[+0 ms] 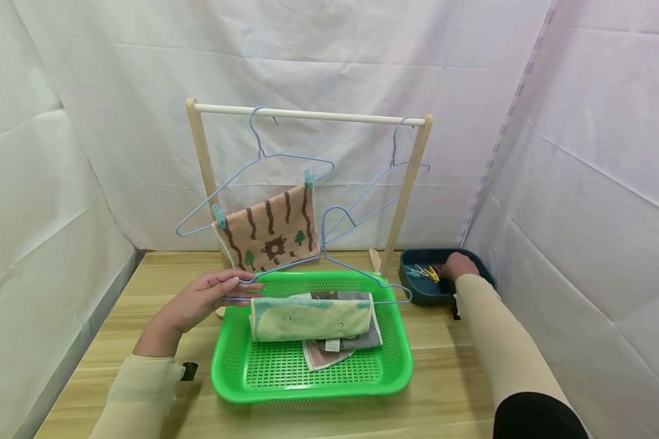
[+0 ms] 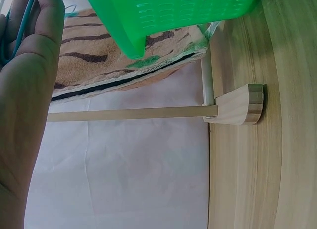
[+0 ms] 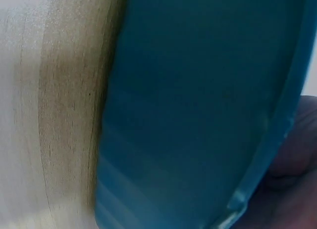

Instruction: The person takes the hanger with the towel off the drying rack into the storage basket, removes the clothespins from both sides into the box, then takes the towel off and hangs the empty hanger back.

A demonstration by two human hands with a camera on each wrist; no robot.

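Observation:
My left hand [image 1: 205,299] pinches the left end of a blue wire hanger [image 1: 357,268] between thumb and fingers. In the left wrist view its wire [image 2: 22,28] crosses the fingers. A yellow-green towel [image 1: 313,320] with a blue edge is draped over the hanger's lower bar, above the green basket [image 1: 227,384]. To the right, my right hand [image 1: 457,266] reaches into a dark blue basin [image 1: 431,299] beside several coloured clothespins [image 1: 425,272]. Its fingertips are hidden; I cannot tell what they hold. The basin's wall [image 3: 198,100] fills much of the right wrist view.
A wooden rack [image 1: 307,114] stands behind the basket. From it hang a hanger [image 1: 296,155] with a brown-striped towel [image 1: 274,235] held by two light-blue clothespins [image 1: 219,216], and a second hanger [image 1: 373,183]. Grey and pink towels [image 1: 329,360] lie in the basket. White sheets surround the table.

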